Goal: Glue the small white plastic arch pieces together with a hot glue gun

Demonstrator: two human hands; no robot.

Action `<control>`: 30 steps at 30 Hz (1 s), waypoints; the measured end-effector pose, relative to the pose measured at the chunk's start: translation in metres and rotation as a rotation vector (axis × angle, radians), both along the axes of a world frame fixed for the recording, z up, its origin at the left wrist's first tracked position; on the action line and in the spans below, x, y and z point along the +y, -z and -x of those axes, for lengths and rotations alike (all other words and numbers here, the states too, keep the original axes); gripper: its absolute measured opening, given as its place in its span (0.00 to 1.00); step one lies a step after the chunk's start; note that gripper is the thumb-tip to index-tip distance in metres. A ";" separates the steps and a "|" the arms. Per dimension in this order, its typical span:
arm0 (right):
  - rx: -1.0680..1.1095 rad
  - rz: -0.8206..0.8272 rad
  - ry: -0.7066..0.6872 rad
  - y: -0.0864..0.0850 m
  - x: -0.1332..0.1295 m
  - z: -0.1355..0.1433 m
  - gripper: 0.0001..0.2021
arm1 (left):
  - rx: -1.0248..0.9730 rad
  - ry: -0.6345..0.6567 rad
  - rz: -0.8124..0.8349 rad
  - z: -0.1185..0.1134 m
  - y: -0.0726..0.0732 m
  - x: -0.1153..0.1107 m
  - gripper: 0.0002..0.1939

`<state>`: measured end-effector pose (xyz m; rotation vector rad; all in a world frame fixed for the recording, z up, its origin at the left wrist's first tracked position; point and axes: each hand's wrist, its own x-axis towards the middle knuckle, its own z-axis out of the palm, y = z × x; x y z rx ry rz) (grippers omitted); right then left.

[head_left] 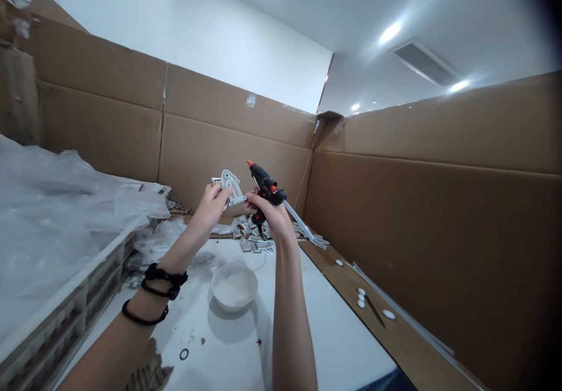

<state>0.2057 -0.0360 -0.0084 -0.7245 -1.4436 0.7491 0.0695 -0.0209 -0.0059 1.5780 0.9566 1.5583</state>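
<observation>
My left hand [211, 205] is closed on a small white, arch-shaped openwork piece [232, 187], held up above the table. Close to its right, my right hand [268, 211] is wrapped round a black hot glue gun [265, 181] with an orange tip that points up and left. A clear glue stick [299, 221] sticks out of the gun's back end. The right fingertips are near the lower right corner of the white piece; whether they touch it I cannot tell. Behind the hands lies a pile of similar small white pieces [251, 243].
A white bowl [234, 287] stands on the white table [232, 356]. Plastic bags [65, 198] and a ridged grey tray [83, 297] are at left. White oval pieces [389, 315] and a dark thin tool [374, 311] lie right. Cardboard walls [430, 221] enclose the table.
</observation>
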 end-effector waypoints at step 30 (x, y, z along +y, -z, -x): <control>-0.296 0.445 0.628 0.115 0.105 -0.080 0.07 | 1.557 0.329 -0.029 -0.028 0.075 0.023 0.08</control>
